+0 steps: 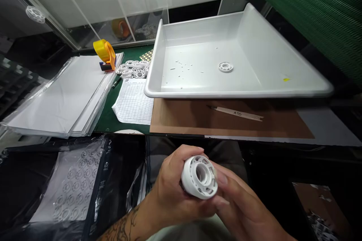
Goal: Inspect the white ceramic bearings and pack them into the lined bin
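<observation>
A white round plastic part (199,177), with a central hole and slots around its rim, is held over my lap, its face turned up toward the camera. My left hand (172,192) wraps round its left side and underside. On the right, the fingers of my right hand (240,196) press against its edge. Beyond the hands, a similar white ring (225,67) lies flat in the large white tray (237,94), with small white scraps on the tray floor.
A knife-like tool marked A16 (237,113) lies on brown board (181,116). Left of the tray are white rings (138,73), a printed form (134,101), a tape dispenser (109,56) and stacked sheets (59,94). Bagged rings (75,186) sit lower left.
</observation>
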`<state>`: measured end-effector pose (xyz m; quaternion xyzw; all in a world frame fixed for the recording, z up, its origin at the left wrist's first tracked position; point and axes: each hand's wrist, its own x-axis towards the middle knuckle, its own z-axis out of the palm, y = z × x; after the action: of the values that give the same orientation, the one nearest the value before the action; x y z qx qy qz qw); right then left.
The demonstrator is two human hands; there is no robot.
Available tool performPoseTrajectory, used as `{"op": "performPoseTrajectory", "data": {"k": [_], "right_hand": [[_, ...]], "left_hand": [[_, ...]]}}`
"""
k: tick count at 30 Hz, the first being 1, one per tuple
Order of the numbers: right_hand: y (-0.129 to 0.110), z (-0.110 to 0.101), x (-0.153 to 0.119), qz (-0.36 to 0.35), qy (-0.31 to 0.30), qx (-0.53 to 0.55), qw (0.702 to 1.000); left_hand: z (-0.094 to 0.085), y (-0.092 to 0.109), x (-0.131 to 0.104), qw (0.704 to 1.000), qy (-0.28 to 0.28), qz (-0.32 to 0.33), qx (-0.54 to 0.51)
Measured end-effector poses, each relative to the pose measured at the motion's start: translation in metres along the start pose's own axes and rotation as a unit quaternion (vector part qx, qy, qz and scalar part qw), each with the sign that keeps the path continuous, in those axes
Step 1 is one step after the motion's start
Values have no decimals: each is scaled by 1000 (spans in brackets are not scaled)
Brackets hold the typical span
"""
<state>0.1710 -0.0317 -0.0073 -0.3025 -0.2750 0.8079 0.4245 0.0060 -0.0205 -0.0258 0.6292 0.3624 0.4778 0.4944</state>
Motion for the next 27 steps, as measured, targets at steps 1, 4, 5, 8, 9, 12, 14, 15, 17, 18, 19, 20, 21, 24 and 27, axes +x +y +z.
{"op": "performPoseTrajectory", "data": {"k": [1,4,5,8,9,12,14,15,17,18,19,20,21,24,27], "right_hand": [[-1,3,0,1,-4,4,1000],[-1,8,0,-1,-10,13,1000],[0,8,-1,2,-9,16,1000],[2,5,-3,16,-10,26,999],[3,3,-5,22,-11,30,999],[5,0,-10,38,-11,45,998],[4,2,-13,60,11,64,996],[3,4,-14,70,31,72,994],[2,9,-15,85,79,85,990],[1,11,-15,88,95,89,988],[1,11,-14,91,100,89,987],[1,9,-14,92,92,78,988],[1,6,-14,92,79,51,991],[-1,-13,-16,11,71,-159,985],[-10,-29,-19,-214,99,-445,864]], "left_hand": [[1,-1,-1,1000,9,1,-4],[2,2,0,1000,20,8,0],[2,4,0,1000,17,10,0],[-2,8,0,999,12,21,-23],[-2,9,-1,999,11,22,-34],[-2,7,-1,998,6,14,-60],[0,1,0,997,13,29,-71],[1,-2,1,996,20,48,-76],[3,-7,4,992,32,87,-83],[3,-9,6,991,34,100,-84],[3,-10,7,991,31,102,-82],[2,-10,7,992,22,95,-76],[1,-10,7,993,17,90,-74],[-6,-5,6,995,10,46,-85],[-10,1,4,992,7,-34,-122]]}}
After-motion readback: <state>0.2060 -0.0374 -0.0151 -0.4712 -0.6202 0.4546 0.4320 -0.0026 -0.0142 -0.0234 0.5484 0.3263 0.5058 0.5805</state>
